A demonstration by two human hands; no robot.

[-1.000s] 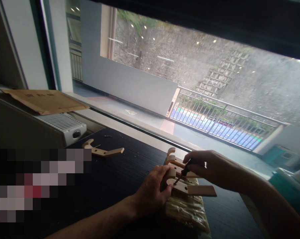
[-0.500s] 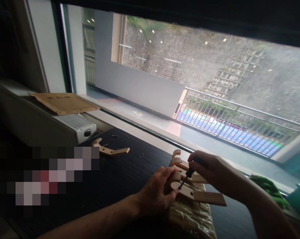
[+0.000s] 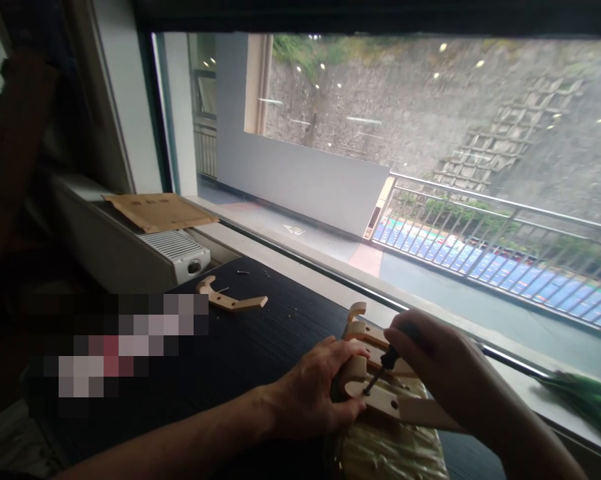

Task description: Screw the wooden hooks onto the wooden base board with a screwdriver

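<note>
My right hand (image 3: 425,353) is wrapped around the dark handle of a screwdriver (image 3: 379,377). The screwdriver slants down, its tip at a hole near the curved end of a pale wooden hook (image 3: 378,401). Gripping that hooked end, my left hand (image 3: 313,393) has its thumb close to the tip and its fingers on the far side. Other wooden hooks (image 3: 359,313) stand side by side just behind, partly hidden by my hands. Under them lies a block wrapped in clear, crinkled plastic (image 3: 395,450). Whether a screw sits under the tip is too small to tell.
A loose wooden hook (image 3: 240,305) with holes lies farther back on the dark table (image 3: 275,347), near small screws and crumbs. A brown envelope (image 3: 163,211) rests on a white heater (image 3: 185,247) at the left. Green cloth (image 3: 580,400) is at the right, by the window.
The camera view has turned, so the scene sits differently in frame. My right hand has rotated over the screwdriver, and its wrist now covers more of the near hook. The tip stays at the same hole.
</note>
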